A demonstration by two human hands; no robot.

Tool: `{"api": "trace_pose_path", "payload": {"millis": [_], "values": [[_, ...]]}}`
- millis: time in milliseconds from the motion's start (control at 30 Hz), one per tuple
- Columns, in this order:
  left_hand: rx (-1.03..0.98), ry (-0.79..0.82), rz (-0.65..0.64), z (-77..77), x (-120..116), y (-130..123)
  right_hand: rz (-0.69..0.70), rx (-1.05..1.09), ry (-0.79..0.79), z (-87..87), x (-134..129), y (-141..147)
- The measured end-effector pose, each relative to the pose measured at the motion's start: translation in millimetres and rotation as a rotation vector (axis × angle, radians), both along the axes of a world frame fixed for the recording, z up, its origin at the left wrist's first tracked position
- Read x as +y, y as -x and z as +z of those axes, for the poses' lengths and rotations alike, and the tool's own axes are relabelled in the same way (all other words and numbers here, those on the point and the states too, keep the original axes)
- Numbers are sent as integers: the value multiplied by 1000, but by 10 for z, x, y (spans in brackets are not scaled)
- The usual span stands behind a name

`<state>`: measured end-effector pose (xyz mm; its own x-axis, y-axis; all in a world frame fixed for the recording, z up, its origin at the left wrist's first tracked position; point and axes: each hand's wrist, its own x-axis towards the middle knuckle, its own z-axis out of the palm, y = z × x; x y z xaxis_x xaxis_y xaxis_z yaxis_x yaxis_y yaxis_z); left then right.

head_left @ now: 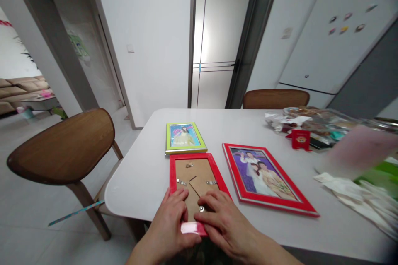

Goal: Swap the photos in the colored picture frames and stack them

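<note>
A red picture frame (pixel 221 178) lies face down at the table's near edge, its brown backing board (pixel 199 165) showing with small metal clips and a hanger. My left hand (pixel 174 215) grips its lower left corner, the thumb along the bottom edge and the fingers curled over the side. At the lower right my right hand (pixel 220 219) is closed on the same frame, fingertips by a metal clip (pixel 202 208). Beyond it lies a yellow-green picture frame (pixel 184 136), face up. A larger red picture frame (pixel 264 176) with a group photo rests to the right.
On the white table's (pixel 143 161) right side are a small red box (pixel 301 139), plastic bags (pixel 329 122), a blurred pink sheet (pixel 357 149) and a white cloth (pixel 351 194). Wooden chairs stand at the left (pixel 65 145) and far side (pixel 275 99).
</note>
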<state>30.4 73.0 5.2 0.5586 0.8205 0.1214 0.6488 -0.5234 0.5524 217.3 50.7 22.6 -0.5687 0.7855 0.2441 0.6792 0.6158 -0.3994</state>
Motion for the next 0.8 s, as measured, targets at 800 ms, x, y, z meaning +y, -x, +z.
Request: {"api": "trace_pose_path", "payload": {"millis": [800], "values": [[-192, 7, -3, 25, -37, 27, -123, -26, -34, -120, 713, 489]]}}
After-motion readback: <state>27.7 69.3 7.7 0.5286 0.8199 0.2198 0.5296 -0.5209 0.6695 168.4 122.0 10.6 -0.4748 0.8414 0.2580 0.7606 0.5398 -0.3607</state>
